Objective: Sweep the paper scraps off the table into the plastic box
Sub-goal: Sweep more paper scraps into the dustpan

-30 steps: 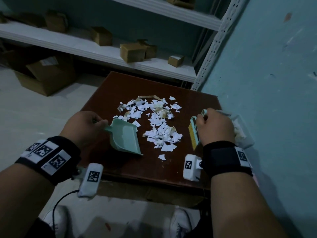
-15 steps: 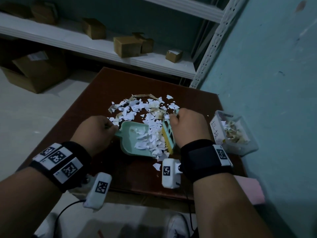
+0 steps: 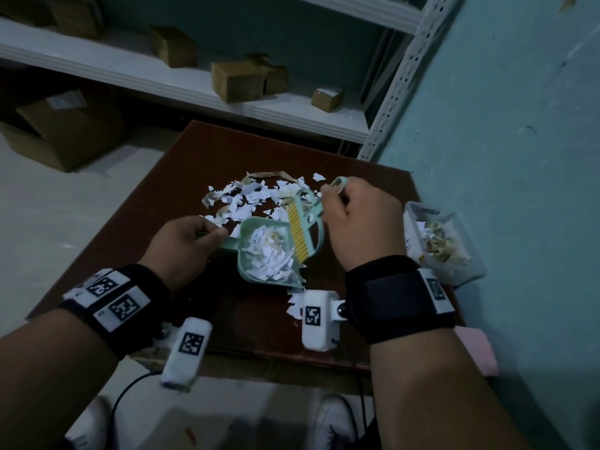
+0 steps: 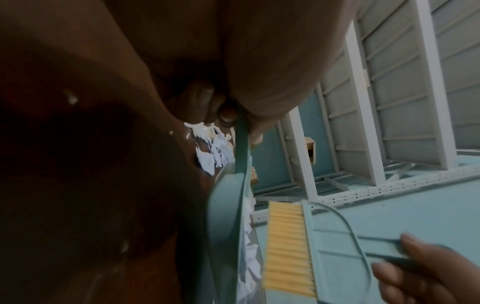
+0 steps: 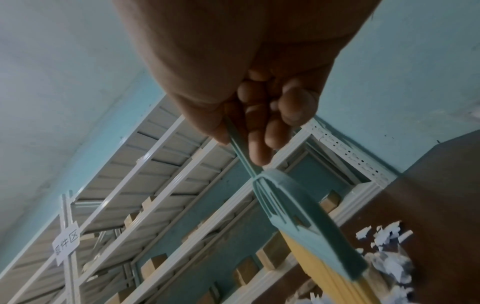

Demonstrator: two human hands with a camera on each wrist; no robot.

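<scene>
White and tan paper scraps (image 3: pixel 256 198) lie scattered on the dark brown table (image 3: pixel 181 177). My left hand (image 3: pixel 185 243) grips the handle of a mint-green dustpan (image 3: pixel 259 254) (image 4: pixel 228 236), tilted up and heaped with scraps. My right hand (image 3: pixel 357 219) (image 5: pixel 249 115) grips the handle of a mint-green brush (image 3: pixel 306 230) (image 5: pixel 311 232) (image 4: pixel 319 246); its yellow bristles hang over the pan's right side. A clear plastic box (image 3: pixel 444 245) partly filled with scraps stands at the table's right edge, just right of my right hand. A few scraps (image 3: pixel 295 305) lie near the front edge.
A teal wall (image 3: pixel 503 157) runs close along the table's right side. White metal shelving (image 3: pixel 227 99) with small cardboard boxes (image 3: pixel 238 81) stands behind the table. A larger carton (image 3: pixel 68 128) sits on the floor at the left. Pale floor lies left of the table.
The brush has swept a heap of scraps leftward into the dustpan. The pan is now lifted and tilted with the load, and the brush has risen off the table above it.
</scene>
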